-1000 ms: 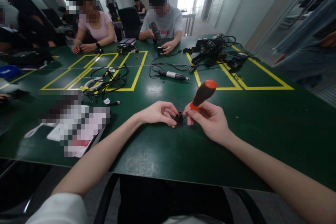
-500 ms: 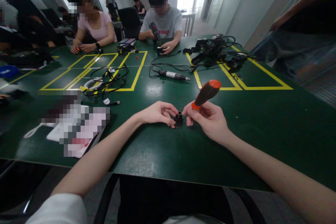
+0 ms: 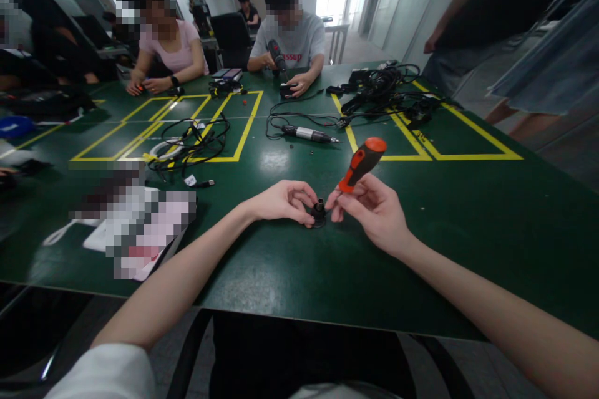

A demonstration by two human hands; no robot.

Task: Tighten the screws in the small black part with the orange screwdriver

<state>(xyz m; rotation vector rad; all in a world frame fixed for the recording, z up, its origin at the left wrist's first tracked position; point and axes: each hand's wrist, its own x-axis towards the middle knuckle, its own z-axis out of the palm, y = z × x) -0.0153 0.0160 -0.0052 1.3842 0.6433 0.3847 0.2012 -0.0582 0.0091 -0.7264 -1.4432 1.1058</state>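
Note:
A small black part (image 3: 319, 212) with a metal top stands on the green table. My left hand (image 3: 287, 201) pinches it from the left side. In my right hand (image 3: 374, 212), thumb and fingers grip an orange and dark grey screwdriver (image 3: 364, 165) low on its handle, which leans up and to the right. The screwdriver's shaft is too thin to make out clearly; it points down toward the black part. The fingertips of my right hand are close to the part's right side.
Beyond my hands lies a silver and black electric screwdriver (image 3: 309, 134) with its cable. Tangled cables (image 3: 194, 143) are at the left, more (image 3: 388, 90) at the back right. Blurred-out items (image 3: 154, 224) lie front left. A person (image 3: 290, 37) across holds a drill.
The screwdriver handle has shifted slightly left and tilted in my right hand. My left hand has barely moved. A standing person at the right has moved, and another's clothing shows there.

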